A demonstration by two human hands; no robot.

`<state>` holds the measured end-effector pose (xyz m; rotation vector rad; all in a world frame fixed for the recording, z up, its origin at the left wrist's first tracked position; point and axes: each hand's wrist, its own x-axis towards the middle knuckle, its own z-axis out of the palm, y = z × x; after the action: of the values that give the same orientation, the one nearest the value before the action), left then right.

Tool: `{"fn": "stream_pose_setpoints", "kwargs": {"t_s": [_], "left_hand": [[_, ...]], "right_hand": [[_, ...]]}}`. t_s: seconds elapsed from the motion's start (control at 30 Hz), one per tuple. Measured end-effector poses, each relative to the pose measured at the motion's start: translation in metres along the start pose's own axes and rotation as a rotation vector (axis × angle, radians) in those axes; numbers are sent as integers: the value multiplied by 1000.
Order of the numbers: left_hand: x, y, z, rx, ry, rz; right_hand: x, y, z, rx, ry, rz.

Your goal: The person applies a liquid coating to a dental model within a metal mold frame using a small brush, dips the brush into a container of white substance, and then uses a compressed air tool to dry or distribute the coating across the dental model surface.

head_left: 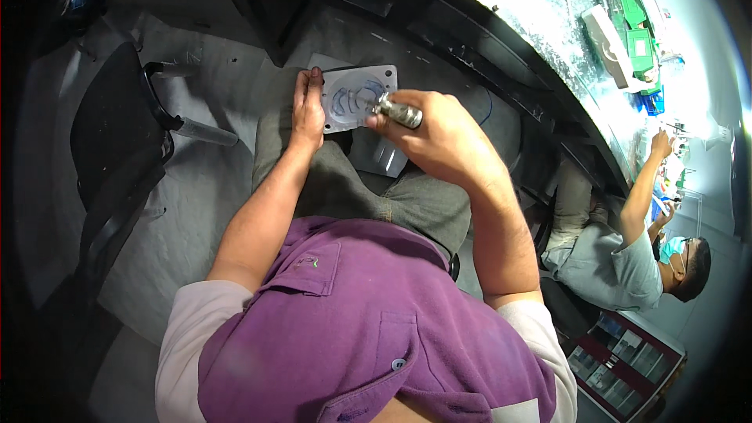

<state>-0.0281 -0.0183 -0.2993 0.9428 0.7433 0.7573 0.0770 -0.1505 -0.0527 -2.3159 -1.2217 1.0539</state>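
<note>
— While the plate point(356, 98) lies on the person's knee, what is it made of?

— It looks like flat grey metal, roughly square, with small holes at the corners and curved slots cut through its middle. Its face is dull and smooth. A second pale sheet point(384, 158) lies under it, sticking out at 5 o'clock from the plate.

— How does the left hand point(308, 110) sit?

— It lies at 9 o'clock from the plate, palm down along the edge. The fingers are pressed together and laid flat on the plate's left side, with the forearm running straight up from the lower frame.

— And the right hand point(439, 141)?

— It sits at 3 o'clock from the plate, curled into a fist around a tool point(398, 112). The tool is a short shiny metal cylinder, and its tip meets the plate's right part. All the fingers are wrapped tight on the barrel, and the wrist is bent inward.

— What about the surroundings?

— Grey trousers point(407, 204) with a coarse weave carry the plate. A black chair point(117, 149) with a tubular arm stands at 9 o'clock. At 4 o'clock a co-worker point(619, 266) in a grey shirt sits at a pale, bright workbench point(548, 23).
</note>
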Motion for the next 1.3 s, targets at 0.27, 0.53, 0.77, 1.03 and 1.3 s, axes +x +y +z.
{"fn": "stream_pose_setpoints", "kwargs": {"t_s": [0.27,0.53,0.77,1.03,1.3], "left_hand": [[-7,18,11,-102,69,-39],[-5,16,9,-122,41,-91],[4,-3,-6,-139,-17,-102],[-6,21,12,-158,78,-147],[2,0,-3,-114,31,-96]], "right_hand": [[-9,0,0,3,-22,11],[-18,-1,-4,-3,47,34],[-20,4,-2,8,78,3],[-21,6,-8,-5,117,82],[-21,7,-2,-9,69,42]]}}
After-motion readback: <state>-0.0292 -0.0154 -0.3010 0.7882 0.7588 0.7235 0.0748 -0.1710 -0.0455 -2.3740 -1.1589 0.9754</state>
